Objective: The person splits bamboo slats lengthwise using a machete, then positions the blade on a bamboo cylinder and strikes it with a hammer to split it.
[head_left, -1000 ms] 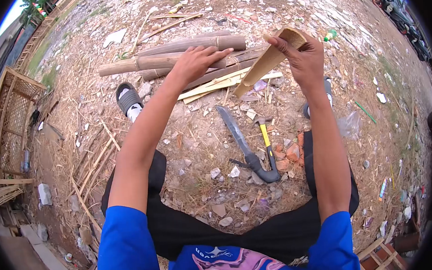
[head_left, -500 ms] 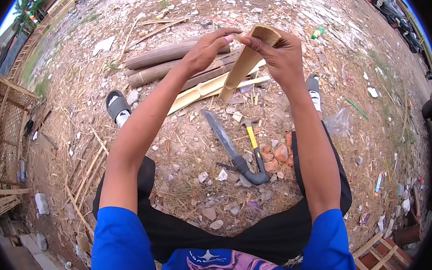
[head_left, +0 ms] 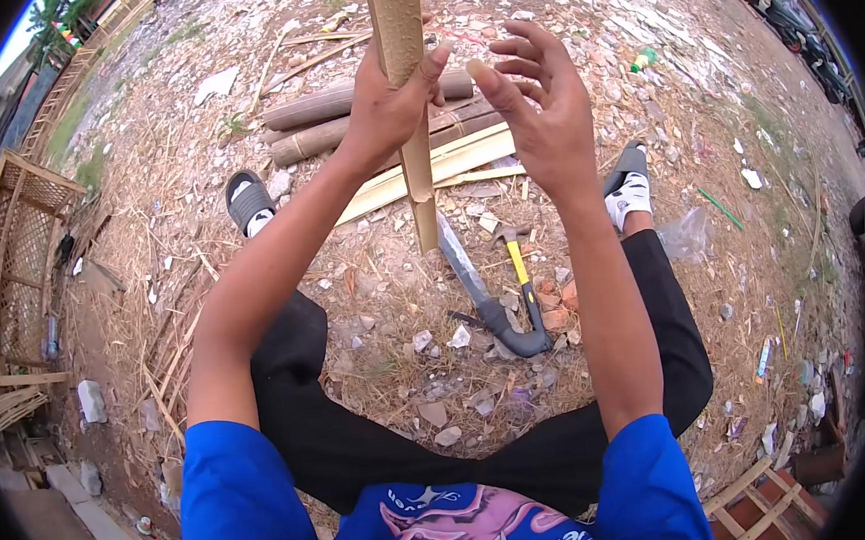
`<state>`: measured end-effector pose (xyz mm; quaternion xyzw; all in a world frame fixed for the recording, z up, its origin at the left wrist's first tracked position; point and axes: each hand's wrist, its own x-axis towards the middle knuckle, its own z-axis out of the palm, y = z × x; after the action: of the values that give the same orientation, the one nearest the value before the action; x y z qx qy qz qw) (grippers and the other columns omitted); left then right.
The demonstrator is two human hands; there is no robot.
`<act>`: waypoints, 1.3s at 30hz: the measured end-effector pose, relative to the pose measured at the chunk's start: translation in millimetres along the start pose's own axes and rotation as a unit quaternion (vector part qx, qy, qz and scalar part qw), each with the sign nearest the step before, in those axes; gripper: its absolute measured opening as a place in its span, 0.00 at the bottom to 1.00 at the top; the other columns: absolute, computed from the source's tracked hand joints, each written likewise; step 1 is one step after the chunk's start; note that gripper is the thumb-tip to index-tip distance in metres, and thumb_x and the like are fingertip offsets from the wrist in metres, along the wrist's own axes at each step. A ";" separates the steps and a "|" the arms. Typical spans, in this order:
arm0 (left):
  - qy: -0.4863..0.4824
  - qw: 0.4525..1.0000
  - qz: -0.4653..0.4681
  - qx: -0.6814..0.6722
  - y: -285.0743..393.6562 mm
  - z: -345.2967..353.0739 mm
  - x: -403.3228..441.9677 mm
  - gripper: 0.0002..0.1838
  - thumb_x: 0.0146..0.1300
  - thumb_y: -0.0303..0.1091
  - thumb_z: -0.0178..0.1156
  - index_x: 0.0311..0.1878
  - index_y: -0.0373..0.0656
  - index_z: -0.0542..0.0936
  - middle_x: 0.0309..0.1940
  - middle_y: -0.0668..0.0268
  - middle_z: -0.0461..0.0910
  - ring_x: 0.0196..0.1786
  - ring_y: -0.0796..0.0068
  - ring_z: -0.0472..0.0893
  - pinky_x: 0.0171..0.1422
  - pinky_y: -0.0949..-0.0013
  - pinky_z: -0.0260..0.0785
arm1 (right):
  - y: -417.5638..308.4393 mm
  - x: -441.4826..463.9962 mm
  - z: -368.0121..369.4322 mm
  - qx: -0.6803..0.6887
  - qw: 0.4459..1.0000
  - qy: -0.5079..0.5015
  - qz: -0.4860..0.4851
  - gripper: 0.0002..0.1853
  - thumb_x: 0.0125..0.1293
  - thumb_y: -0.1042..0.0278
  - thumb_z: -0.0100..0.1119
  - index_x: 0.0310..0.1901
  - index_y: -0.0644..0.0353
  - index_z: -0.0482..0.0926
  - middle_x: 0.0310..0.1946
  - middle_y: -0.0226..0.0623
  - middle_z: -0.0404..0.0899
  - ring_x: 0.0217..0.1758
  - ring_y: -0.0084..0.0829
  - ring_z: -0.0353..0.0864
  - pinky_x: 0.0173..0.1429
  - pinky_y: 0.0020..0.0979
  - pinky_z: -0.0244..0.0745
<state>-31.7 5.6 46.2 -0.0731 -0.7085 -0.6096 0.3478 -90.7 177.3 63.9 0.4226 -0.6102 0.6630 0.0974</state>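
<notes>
My left hand (head_left: 384,111) is wrapped round a split bamboo piece (head_left: 400,26), which stands nearly upright with its hollow inner face towards me. To the right, my right hand (head_left: 547,111) is raised with its fingers apart and holds nothing. Below the bamboo lie a machete (head_left: 464,268) with a curved black handle and a yellow-and-black hammer (head_left: 521,269). The lower end of the bamboo piece overlaps the tip of the blade in view.
Whole bamboo poles (head_left: 305,144) and pale split bamboo (head_left: 480,154) lie between my feet. Broken bricks (head_left: 556,318) sit beside the hammer. Rubble and straw litter the ground. A woven lattice frame (head_left: 13,269) stands at the left; motorbikes (head_left: 786,19) are parked at the far right.
The bamboo piece has passed from my right hand to my left and moved leftward, now more upright. My right hand has let go and opened.
</notes>
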 end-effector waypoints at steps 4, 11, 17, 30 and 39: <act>0.077 0.997 -0.025 -0.014 9.5 -14.6 7.1 0.18 0.68 0.40 0.66 0.50 0.36 0.74 0.24 0.68 0.74 0.25 0.82 0.75 0.33 0.73 0.74 | 59.9 -178.2 -17.3 -0.265 0.903 -0.212 0.264 0.34 0.59 0.57 0.70 0.63 0.65 0.68 0.50 0.53 0.76 0.53 0.49 0.78 0.56 0.45 0.74; 0.050 0.997 -0.003 -0.056 -28.3 -11.7 -2.0 0.31 0.69 0.64 0.50 0.45 0.39 0.72 0.24 0.64 0.77 0.27 0.76 0.79 0.33 0.71 0.74 | 84.8 -299.3 -18.5 -0.432 0.783 -0.324 0.310 0.43 0.53 0.56 0.70 0.67 0.63 0.59 0.50 0.55 0.74 0.45 0.58 0.80 0.49 0.51 0.79; 0.101 0.991 0.073 -0.052 -23.7 -17.0 18.2 0.25 0.70 0.59 0.52 0.47 0.42 0.69 0.26 0.67 0.74 0.26 0.79 0.76 0.32 0.73 0.73 | 76.8 -285.4 -50.0 -0.187 0.781 -0.263 0.535 0.33 0.52 0.64 0.71 0.59 0.64 0.71 0.36 0.41 0.82 0.38 0.38 0.83 0.47 0.37 0.77; 0.084 0.994 -0.062 0.038 -35.3 8.8 -19.8 0.18 0.64 0.47 0.70 0.32 0.43 0.77 0.22 0.75 0.75 0.25 0.87 0.74 0.29 0.77 0.69 | -26.1 -248.4 -72.8 0.117 0.888 0.066 0.441 0.23 0.58 0.84 0.63 0.54 0.62 0.68 0.29 0.31 0.76 0.23 0.20 0.74 0.26 0.24 0.71; -0.001 0.996 -0.069 0.061 -38.8 29.3 -34.4 0.14 0.64 0.37 0.69 0.30 0.42 0.75 0.22 0.78 0.71 0.28 0.88 0.68 0.31 0.76 0.62 | -72.2 -125.0 -28.0 0.132 0.954 -0.037 0.267 0.27 0.56 0.74 0.74 0.54 0.62 0.69 0.33 0.28 0.77 0.35 0.18 0.77 0.40 0.23 0.74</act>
<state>-38.3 33.9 -5.8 -0.0031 -0.7481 -0.5877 0.3083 21.5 267.6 34.3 0.2776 -0.6112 0.7232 -0.1622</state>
